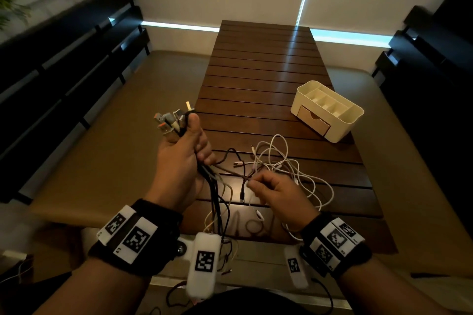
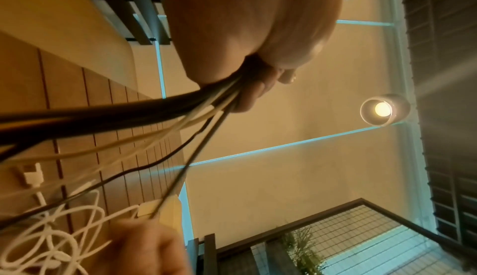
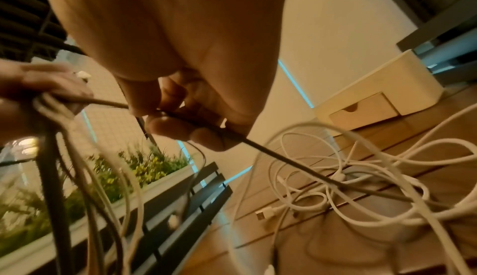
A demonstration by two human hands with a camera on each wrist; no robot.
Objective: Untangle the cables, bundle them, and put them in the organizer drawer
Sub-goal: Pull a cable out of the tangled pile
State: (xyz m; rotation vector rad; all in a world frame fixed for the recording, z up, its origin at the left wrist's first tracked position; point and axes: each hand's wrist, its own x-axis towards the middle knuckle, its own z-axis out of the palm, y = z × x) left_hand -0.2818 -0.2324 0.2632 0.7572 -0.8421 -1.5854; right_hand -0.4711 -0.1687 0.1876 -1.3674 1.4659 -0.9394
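My left hand grips a bunch of cables near their plug ends, which stick up above the fist; the cords hang down below it. My right hand pinches a thin dark cable that runs from the left fist to a tangle of white cables lying on the wooden table. The cream organizer stands at the table's right edge, its small wooden drawer closed.
Dark slatted benches flank the table on both sides. A planter with green plants sits beyond the left bench. Loose cable ends hang off the table's near edge toward my lap.
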